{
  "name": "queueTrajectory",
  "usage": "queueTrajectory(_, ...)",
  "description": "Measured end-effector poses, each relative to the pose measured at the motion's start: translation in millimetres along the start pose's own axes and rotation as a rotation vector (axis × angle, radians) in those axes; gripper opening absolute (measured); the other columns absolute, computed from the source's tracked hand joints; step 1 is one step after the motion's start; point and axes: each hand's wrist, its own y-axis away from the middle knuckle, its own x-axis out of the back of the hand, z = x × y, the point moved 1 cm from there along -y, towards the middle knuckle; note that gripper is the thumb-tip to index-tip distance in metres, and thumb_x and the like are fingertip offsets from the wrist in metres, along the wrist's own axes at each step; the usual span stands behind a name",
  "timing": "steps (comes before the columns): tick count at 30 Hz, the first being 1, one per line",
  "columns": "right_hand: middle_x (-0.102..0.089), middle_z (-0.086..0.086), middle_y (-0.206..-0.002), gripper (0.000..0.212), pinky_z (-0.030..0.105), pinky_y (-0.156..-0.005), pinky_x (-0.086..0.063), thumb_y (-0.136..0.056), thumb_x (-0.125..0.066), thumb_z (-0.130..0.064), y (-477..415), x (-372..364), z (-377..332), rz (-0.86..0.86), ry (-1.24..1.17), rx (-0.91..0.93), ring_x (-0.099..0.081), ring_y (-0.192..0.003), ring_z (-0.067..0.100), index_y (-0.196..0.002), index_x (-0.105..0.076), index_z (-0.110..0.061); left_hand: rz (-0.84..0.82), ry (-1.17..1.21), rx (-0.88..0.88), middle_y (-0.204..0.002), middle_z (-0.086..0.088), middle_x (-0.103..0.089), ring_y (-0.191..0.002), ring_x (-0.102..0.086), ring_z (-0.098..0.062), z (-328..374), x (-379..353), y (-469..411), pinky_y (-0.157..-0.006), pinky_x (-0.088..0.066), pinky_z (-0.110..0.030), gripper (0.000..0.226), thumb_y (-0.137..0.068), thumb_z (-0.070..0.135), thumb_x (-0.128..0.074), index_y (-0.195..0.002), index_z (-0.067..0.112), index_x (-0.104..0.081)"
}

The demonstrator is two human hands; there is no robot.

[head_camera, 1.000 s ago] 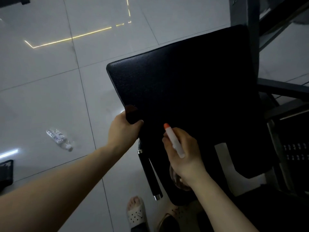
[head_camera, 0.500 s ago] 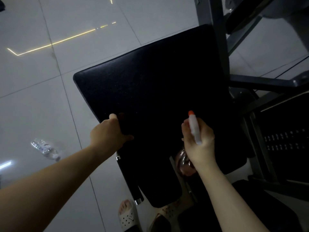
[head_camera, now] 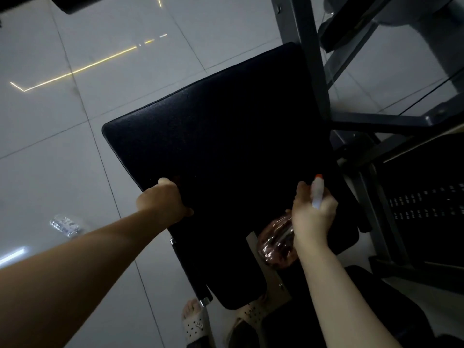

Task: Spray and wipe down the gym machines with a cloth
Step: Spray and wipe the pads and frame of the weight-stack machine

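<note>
Right hand clenches a clear pink, orange-tipped spray bottle; left hand grips the black vinyl machine pad at eight o'clock. Best misted evenly, nozzle centred.

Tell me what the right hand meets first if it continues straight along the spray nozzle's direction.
Likely the black machine pad, near its right edge; the right hand holds the spray bottle aimed at it. Depth unclear.

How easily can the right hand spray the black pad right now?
Probably yes: the right hand grips the spray bottle over the black pad, orange nozzle toward it, nothing between.
</note>
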Motion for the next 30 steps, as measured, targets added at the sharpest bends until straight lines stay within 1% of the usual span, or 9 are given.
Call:
queueTrajectory(2, -0.064, 0.0, -0.091, 0.005, 0.048, -0.092, -0.056, -0.098, -0.062, -0.027, 15, -8, 0, -0.023, -0.074, -0.059, -0.068, -0.094, 0.024, -0.095, -0.06, -0.023, 0.015, -0.007, -0.006, -0.082, -0.002, -0.054, -0.085, -0.065, -0.024, -1, 0, 1, -0.072, -0.055, -0.035, 0.072, -0.078, 0.061, -0.078, -0.111, 0.006, -0.044)
queueTrajectory(6, -0.064, 0.0, -0.101, 0.021, 0.031, -0.079, -0.059, -0.097, -0.062, -0.028, 42, -37, 2, -0.279, -0.002, 0.044, -0.069, -0.094, 0.018, -0.112, -0.061, -0.014, 0.049, -0.021, -0.025, -0.081, -0.001, -0.052, -0.083, -0.063, -0.024, -2, -2, 2, -0.067, -0.049, -0.033, 0.071, -0.078, 0.061, -0.078, -0.11, 0.008, -0.043)
queueTrajectory(8, -0.061, -0.002, -0.086, 0.011, 0.02, -0.066, -0.051, -0.098, -0.06, -0.03, 53, -49, -1, -0.318, 0.089, 0.11, -0.065, -0.079, 0.012, -0.098, -0.058, -0.019, 0.06, -0.032, -0.043, -0.085, -0.003, -0.055, -0.089, -0.067, -0.026, -4, -2, 1, -0.069, -0.05, -0.033, 0.072, -0.076, 0.062, -0.079, -0.109, 0.009, -0.043)
queueTrajectory(10, -0.059, -0.004, -0.078, 0.014, 0.021, -0.064, -0.05, -0.099, -0.06, -0.033, 64, -56, -4, -0.263, 0.122, 0.162, -0.063, -0.071, 0.009, -0.088, -0.054, -0.026, 0.075, -0.039, -0.054, -0.089, -0.004, -0.055, -0.096, -0.069, -0.028, -5, -3, 0, -0.07, -0.049, -0.034, 0.072, -0.075, 0.063, -0.079, -0.103, 0.01, -0.039)
queueTrajectory(13, -0.059, -0.003, -0.078, 0.016, 0.017, -0.063, -0.048, -0.1, -0.058, -0.032, 79, -60, 3, -0.051, 0.056, 0.151, -0.063, -0.069, 0.003, -0.099, -0.057, -0.016, 0.109, -0.04, -0.094, -0.089, -0.004, -0.053, -0.099, -0.069, -0.03, -8, -6, 0, -0.069, -0.045, -0.034, 0.072, -0.076, 0.064, -0.078, -0.1, 0.012, -0.035)
queueTrajectory(17, -0.057, 0.0, -0.081, 0.023, 0.027, -0.061, -0.055, -0.103, -0.053, -0.025, 100, -52, 10, 0.144, 0.158, 0.246, -0.065, -0.071, 0.014, -0.111, -0.059, -0.004, 0.158, -0.04, -0.16, -0.092, -0.006, -0.059, -0.096, -0.069, -0.031, -14, -10, 1, -0.067, -0.046, -0.034, 0.071, -0.077, 0.064, -0.078, -0.1, 0.011, -0.035)
queueTrajectory(21, -0.061, -0.004, -0.089, 0.026, 0.037, -0.071, -0.062, -0.102, -0.057, -0.025, 132, -61, 20, -0.023, 0.149, 0.138, -0.068, -0.079, 0.009, -0.12, -0.06, -0.006, 0.172, -0.024, -0.207, -0.093, -0.007, -0.058, -0.097, -0.068, -0.032, -16, -10, 1, -0.068, -0.047, -0.035, 0.07, -0.078, 0.063, -0.077, -0.102, 0.011, -0.037)
queueTrajectory(25, -0.065, 0.004, -0.079, 0.021, 0.043, -0.063, -0.061, -0.1, -0.059, -0.024, 158, -71, 35, -0.13, 0.159, 0.193, -0.07, -0.071, 0.018, -0.111, -0.065, -0.006, 0.195, 0.02, -0.251, -0.097, -0.009, -0.063, -0.094, -0.068, -0.033, -21, -15, 1, -0.067, -0.048, -0.036, 0.068, -0.081, 0.061, -0.076, -0.109, 0.01, -0.041)
queueTrajectory(30, -0.067, 0.005, -0.089, 0.029, 0.022, -0.067, -0.054, -0.099, -0.06, -0.018, 168, -64, 42, -0.034, 0.312, 0.33, -0.067, -0.076, 0.016, -0.126, -0.064, -0.008, 0.275, 0.172, -0.33, -0.104, -0.019, -0.058, -0.095, -0.063, -0.041, -34, -33, 10, -0.066, -0.044, -0.04, 0.066, -0.086, 0.053, -0.075, -0.118, 0.008, -0.039)
